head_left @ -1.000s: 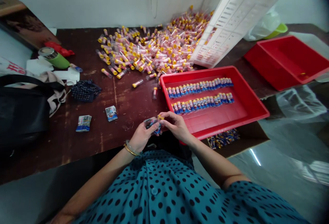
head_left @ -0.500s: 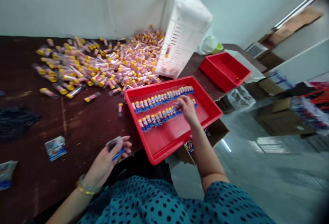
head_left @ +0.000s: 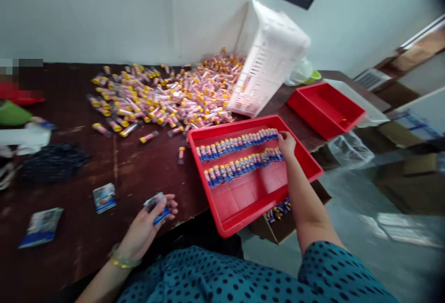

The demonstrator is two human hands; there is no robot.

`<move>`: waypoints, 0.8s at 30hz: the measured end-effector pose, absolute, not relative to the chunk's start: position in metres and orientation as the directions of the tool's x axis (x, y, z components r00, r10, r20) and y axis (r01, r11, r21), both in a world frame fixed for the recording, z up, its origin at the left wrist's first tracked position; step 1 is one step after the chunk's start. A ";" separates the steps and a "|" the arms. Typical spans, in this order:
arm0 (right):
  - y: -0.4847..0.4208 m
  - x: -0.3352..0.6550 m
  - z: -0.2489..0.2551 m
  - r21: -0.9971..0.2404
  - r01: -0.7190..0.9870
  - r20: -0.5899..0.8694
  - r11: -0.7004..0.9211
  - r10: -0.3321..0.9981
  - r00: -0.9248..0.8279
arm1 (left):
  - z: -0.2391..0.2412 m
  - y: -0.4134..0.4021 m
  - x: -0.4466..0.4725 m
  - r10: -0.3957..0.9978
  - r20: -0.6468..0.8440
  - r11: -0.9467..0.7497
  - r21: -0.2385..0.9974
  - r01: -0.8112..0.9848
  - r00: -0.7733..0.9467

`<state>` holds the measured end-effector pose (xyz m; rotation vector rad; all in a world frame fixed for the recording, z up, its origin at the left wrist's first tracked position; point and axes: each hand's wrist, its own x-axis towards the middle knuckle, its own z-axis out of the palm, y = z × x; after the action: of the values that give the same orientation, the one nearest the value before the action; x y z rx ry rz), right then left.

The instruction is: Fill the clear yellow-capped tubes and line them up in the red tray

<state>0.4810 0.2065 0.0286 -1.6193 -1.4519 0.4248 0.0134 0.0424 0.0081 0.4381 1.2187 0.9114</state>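
Well, nearest you, your left hand (head_left: 149,222) has its thumb folded over one small wad of flat printed wrappers (head_left: 154,202), pinching it above the worktop (head_left: 146,168); how many are in the wad you cannot tell. Two bangles, one gold and one pale, circle that wrist. Left of it lie two more stacks, flat, rectangular and blue along one edge: the larger stack (head_left: 41,226) and the smaller stack (head_left: 104,198). Below the worktop's edge, one brown cardboard box (head_left: 269,232) holds blue-and-yellow pieces, too blurred to count.

Just beyond sits one shallow red plastic tray (head_left: 232,203), smooth and oblong, its near corner jutting past the edge. Two rows of wrapped tubes lie in it, a front row (head_left: 243,165) and a back row (head_left: 239,142), yellow caps away from you, each too tightly packed to count. Your right hand (head_left: 288,144) is at the back row's right end, fingertips drawn together; whether they pinch a tube you cannot tell.

One lone tube (head_left: 181,155) lies left of the tray. Farther back spreads a heap of clear, cylindrical tubes (head_left: 181,97), pink inside, too many to count. One slotted white plastic basket (head_left: 260,66) stands tilted at its right, and one deeper red bin (head_left: 311,115) sits beyond.
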 end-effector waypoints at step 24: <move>0.250 0.058 -0.008 -0.201 0.654 -0.107 0.730 0.647 -0.755 | -0.011 0.020 -0.063 0.837 -0.545 0.430 0.705 -0.564 -0.043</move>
<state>0.0584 0.2504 -0.0076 -1.1092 -2.9490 0.3598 -0.0630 0.0195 -0.0111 0.3046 1.1340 1.1595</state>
